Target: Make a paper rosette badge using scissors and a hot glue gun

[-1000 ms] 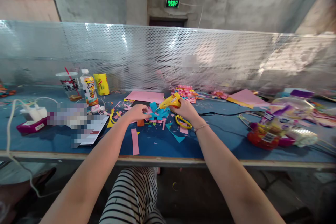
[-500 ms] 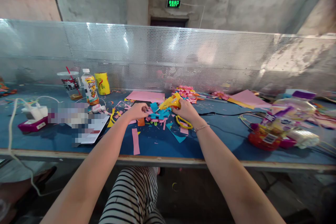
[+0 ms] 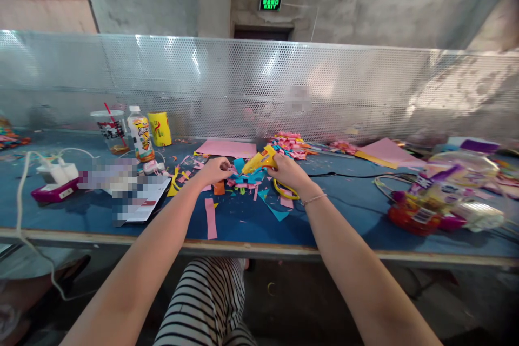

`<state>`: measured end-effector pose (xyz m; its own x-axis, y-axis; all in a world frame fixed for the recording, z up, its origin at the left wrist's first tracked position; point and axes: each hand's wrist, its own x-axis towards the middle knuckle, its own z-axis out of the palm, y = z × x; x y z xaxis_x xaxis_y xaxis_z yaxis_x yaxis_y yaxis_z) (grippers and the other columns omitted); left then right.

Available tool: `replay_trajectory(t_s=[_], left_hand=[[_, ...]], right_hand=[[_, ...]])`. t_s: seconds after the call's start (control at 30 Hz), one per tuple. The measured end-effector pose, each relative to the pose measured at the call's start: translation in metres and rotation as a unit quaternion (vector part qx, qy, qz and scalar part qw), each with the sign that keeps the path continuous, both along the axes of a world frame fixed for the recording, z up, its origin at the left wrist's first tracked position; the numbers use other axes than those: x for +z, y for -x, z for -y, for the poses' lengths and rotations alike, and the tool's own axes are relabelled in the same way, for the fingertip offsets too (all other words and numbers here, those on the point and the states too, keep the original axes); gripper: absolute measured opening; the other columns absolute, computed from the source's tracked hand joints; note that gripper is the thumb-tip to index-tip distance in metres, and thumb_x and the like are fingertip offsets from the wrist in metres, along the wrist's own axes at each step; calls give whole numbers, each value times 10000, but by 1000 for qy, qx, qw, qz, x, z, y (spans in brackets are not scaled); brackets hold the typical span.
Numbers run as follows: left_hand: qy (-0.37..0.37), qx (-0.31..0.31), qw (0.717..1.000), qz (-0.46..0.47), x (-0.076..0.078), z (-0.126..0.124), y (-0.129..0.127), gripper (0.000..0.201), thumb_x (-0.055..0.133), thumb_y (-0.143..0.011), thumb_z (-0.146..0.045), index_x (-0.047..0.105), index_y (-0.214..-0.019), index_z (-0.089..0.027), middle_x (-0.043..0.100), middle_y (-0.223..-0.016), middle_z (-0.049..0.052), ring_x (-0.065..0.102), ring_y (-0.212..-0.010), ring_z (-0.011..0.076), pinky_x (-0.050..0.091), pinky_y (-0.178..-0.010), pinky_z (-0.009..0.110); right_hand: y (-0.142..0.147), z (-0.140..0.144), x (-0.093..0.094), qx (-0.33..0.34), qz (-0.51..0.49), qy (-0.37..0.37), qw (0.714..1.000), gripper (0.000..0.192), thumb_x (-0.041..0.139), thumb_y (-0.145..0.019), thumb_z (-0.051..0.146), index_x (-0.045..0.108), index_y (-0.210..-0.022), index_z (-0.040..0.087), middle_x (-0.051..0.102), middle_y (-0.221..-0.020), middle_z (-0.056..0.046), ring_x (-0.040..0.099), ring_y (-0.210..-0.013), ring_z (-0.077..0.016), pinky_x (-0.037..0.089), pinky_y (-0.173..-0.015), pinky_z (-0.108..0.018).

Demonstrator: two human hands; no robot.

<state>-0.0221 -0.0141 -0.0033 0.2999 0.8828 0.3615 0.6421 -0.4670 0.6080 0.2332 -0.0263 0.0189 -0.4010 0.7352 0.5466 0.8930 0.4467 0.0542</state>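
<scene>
From the head camera, the right hand (image 3: 288,171) has its grip clamped on a yellow plastic glue gun (image 3: 261,160), whose nozzle tilts down and to the left onto a blue cut-paper flower shape (image 3: 248,176). The left hand (image 3: 214,170) pinches the left side of that paper shape, fingers closed on it. The shape lies among pink, orange and yellow paper scraps near the middle of the blue counter (image 3: 344,216), closer to its far edge than to its near edge. Yellow-handled scissors (image 3: 285,190) lie just beside the right wrist. A flat pink paper sheet (image 3: 226,148) lies behind the hands, by the far edge. Toward the far left corner stand a clear plastic cup with a red straw (image 3: 110,130), a labelled drink bottle (image 3: 140,134) and a yellow can (image 3: 159,128).
</scene>
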Motion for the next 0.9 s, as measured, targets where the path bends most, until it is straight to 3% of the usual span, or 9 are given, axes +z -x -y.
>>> replay_trajectory(t_s=[0.3,0.53,0.73,0.9], left_hand=[[-4,0,1000,-14,1,1,-1,263,579,-653,-342,589,-848,-166,636,-851,61,586,-773,175,441,-649,263],[-17,-47,995,-91,4,6,-5,203,556,-666,-302,634,-809,-180,635,-903,56,579,-814,182,436,-728,276],[-30,-91,992,-86,2,11,-13,205,567,-670,-345,638,-782,-189,618,-939,54,568,-868,188,429,-802,295],[-28,-103,991,-80,1,11,-12,209,574,-640,-272,632,-824,-191,598,-964,57,560,-889,190,436,-798,292]], right_hand=[[3,4,5,19,43,27,999,105,457,-800,209,511,-860,143,619,-883,-97,569,-767,-166,372,-651,-232],[-10,4,8,22,18,29,999,125,490,-799,266,534,-850,161,623,-866,-82,569,-766,-171,363,-628,-233],[-19,5,13,3,-10,35,999,212,502,-791,369,546,-819,164,629,-805,-65,552,-662,-152,318,-533,-224],[-22,1,11,-2,-17,36,999,229,494,-794,386,539,-801,161,623,-775,-62,544,-637,-152,320,-524,-229]])
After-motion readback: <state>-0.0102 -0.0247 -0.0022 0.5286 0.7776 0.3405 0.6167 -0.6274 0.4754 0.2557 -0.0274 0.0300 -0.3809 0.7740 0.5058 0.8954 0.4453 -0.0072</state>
